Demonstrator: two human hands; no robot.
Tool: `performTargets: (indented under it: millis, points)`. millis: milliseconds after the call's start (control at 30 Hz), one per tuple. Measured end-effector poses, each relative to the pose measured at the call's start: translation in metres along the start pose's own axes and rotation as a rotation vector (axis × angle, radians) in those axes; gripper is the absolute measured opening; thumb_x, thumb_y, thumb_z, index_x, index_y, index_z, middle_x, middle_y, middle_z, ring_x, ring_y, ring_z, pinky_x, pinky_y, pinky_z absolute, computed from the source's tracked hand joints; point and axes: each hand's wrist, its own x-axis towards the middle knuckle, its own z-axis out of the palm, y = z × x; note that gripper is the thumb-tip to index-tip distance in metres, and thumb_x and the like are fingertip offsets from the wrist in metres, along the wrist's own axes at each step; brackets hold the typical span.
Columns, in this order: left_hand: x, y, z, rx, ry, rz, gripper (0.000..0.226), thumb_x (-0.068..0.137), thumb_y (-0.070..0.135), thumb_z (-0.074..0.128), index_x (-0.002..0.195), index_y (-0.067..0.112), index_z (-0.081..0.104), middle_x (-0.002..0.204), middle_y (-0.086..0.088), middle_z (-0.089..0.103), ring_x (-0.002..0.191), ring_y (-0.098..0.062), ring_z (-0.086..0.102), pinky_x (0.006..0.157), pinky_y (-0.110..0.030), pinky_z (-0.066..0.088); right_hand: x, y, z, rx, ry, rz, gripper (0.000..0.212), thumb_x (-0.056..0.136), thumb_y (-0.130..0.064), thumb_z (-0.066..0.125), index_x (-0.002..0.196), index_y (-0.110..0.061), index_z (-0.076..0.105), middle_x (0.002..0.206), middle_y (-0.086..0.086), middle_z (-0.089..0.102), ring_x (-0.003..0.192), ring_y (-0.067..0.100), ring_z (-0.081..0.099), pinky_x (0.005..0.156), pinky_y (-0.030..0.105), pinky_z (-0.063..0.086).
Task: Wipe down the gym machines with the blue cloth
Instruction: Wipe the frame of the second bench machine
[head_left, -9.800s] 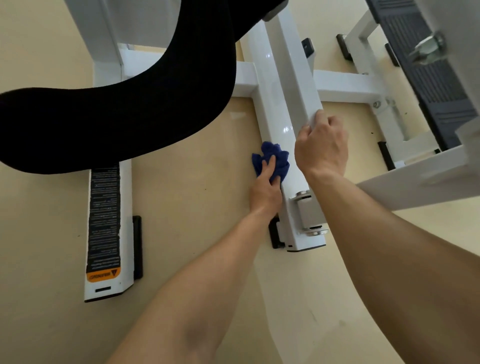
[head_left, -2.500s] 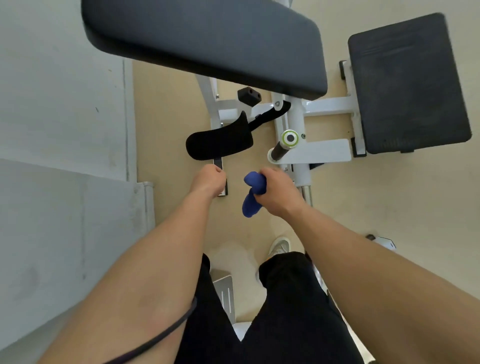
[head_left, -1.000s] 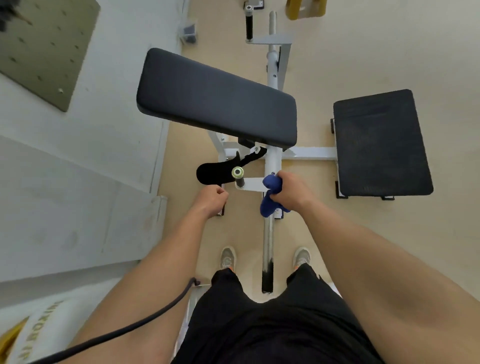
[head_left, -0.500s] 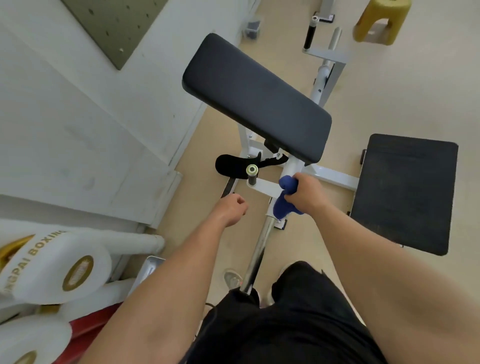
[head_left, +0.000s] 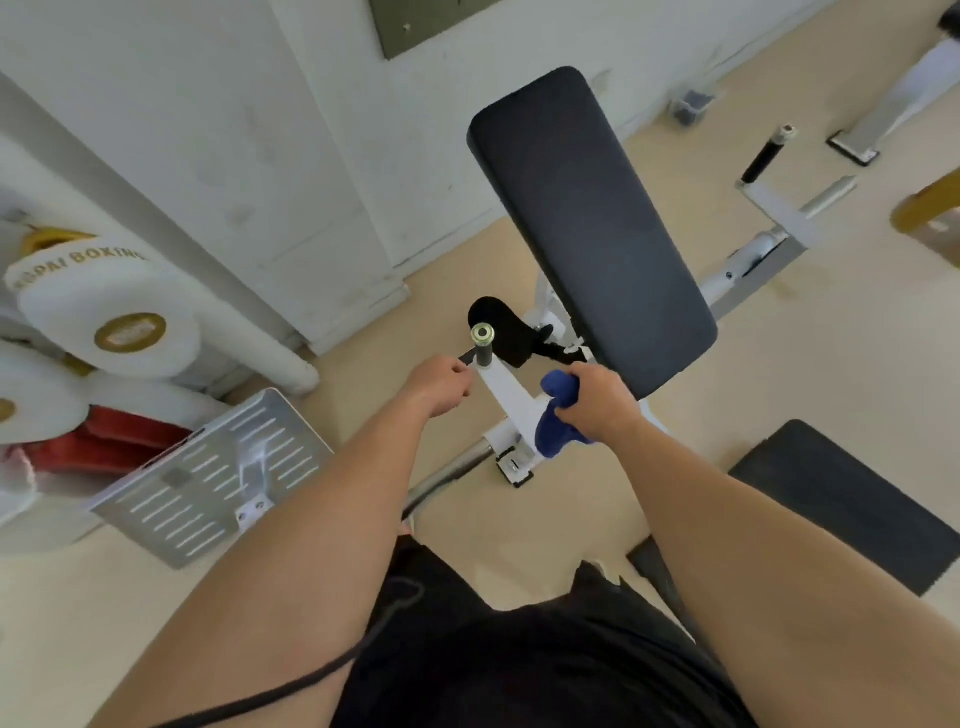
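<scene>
Your right hand (head_left: 597, 402) gripped the blue cloth (head_left: 553, 421) on the white bar (head_left: 511, 397) between your hands, your left hand (head_left: 439, 387) was a fist holding nothing, and you needed to press firmly and rub the whole bar, not just one spot.

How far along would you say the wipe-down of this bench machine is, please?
Done: nothing visible shows which surfaces are already wiped. In hand: the right hand grips the blue cloth against the white frame arm below the long black pad; the left hand is curled, empty. Left, probably: that pad, the seat pad and the chrome bar, which the cloth is not touching.
</scene>
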Motion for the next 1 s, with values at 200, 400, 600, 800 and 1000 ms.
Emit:
performTargets:
  millis: [200,400,600,800,1000]
  points:
    - [-0.028,0.048,0.051,-0.057,-0.048,-0.015,0.017,0.091,0.027,0.052,0.096,0.016,0.065,0.096,-0.001,0.070,0.085,-0.020,0.066,0.076,-0.033,0.049,-0.006,0.060,-0.043,-0.048,-0.084,0.003,0.018,0.083,-0.008,0.064,0.088,-0.023,0.056,0.083,-0.005,0.059,0.081,0.020,0.060,0.080,0.038,0.050]
    - [-0.006,0.063,0.077,-0.140,-0.049,-0.135,0.022,0.096,0.031,0.051,0.107,0.015,0.063,0.100,0.001,0.070,0.093,-0.021,0.068,0.081,-0.035,0.052,0.027,0.074,-0.073,-0.109,-0.118,-0.063,0.021,0.081,-0.013,0.068,0.093,-0.024,0.056,0.094,0.001,0.062,0.086,0.024,0.061,0.078,0.037,0.050]
    - [0.053,0.111,0.079,-0.148,-0.067,-0.108,0.023,0.092,0.025,0.050,0.103,0.011,0.066,0.104,-0.009,0.070,0.095,-0.026,0.067,0.085,-0.038,0.053,0.090,0.077,-0.121,-0.180,-0.106,-0.116,0.023,0.080,-0.017,0.072,0.091,-0.025,0.054,0.093,0.000,0.058,0.086,0.023,0.058,0.074,0.034,0.045]
    - [0.114,0.190,0.066,-0.157,-0.090,0.018,0.017,0.092,0.027,0.049,0.088,0.015,0.060,0.088,-0.012,0.063,0.078,-0.027,0.060,0.084,-0.043,0.052,0.148,0.081,-0.192,-0.283,-0.014,-0.110,0.028,0.079,-0.021,0.074,0.101,-0.017,0.057,0.103,0.004,0.059,0.089,0.023,0.055,0.074,0.034,0.046]
    - [0.150,0.238,0.062,-0.172,-0.100,0.033,0.024,0.096,0.027,0.051,0.101,0.010,0.067,0.098,-0.009,0.070,0.093,-0.028,0.067,0.092,-0.045,0.054,0.188,0.079,-0.236,-0.277,0.012,-0.099,0.029,0.080,-0.021,0.074,0.099,-0.023,0.053,0.100,0.002,0.057,0.089,0.022,0.054,0.075,0.032,0.043]
